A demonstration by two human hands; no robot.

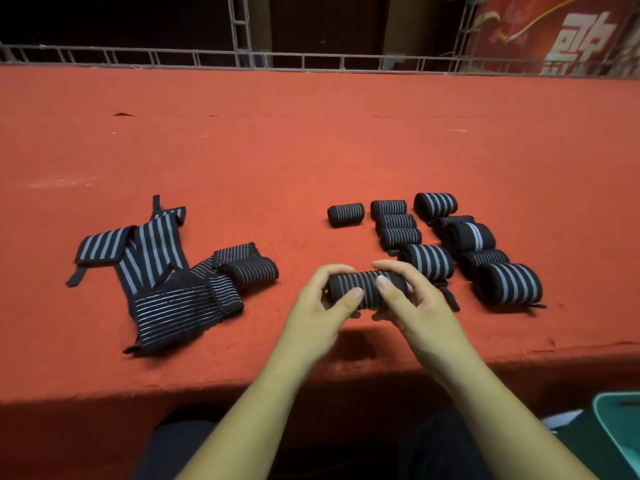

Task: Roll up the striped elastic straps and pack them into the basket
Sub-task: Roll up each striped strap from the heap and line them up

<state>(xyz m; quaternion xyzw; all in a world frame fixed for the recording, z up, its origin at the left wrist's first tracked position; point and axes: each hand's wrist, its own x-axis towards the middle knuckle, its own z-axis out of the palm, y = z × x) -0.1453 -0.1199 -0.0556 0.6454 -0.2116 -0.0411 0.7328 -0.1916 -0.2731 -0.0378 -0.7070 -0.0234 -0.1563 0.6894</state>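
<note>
The red-covered table (311,150) fills most of your view, and everything lies toward its near edge. To your left is the loose pile of unrolled straps (162,271), black with pale stripes, overlapping one another, some folded over and one partly curled at the pile's right end. To your right the finished rolls (429,261) lie packed together in two rough rows, with one single roll (345,214) set apart on their left. A teal container (620,431) shows at the lower right corner, below the table edge; you cannot tell whether it is the basket. Between the pile and the rolls you hold the rolled strap (367,284) just above the cloth: your left hand (322,303) grips its left end and your right hand (412,299) its right end, fingers curled round it and thumbs pressing on top.
</note>
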